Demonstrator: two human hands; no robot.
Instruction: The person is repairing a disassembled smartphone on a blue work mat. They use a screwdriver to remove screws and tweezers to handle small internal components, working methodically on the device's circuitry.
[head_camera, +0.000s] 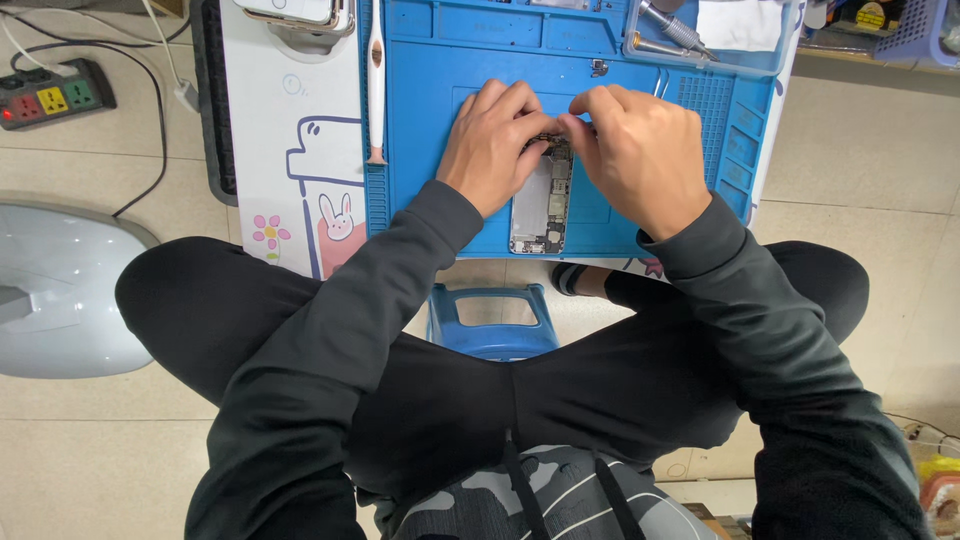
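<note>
An opened phone body (541, 205) lies lengthwise on a blue repair mat (420, 150), its bare metal inside facing up. My left hand (492, 142) rests on the phone's upper left side, fingers curled over its top end. My right hand (640, 150) meets it from the right, fingertips pinched at the same top end. Whether a small part or tool sits between the fingers is hidden by the hands.
A white-handled tool (376, 80) lies along the mat's left edge. A clear tray (700, 35) with metal tools sits at the top right, another phone (300, 12) at the top left. A power strip (52, 98) lies on the floor left; a blue stool (492, 320) stands below the table.
</note>
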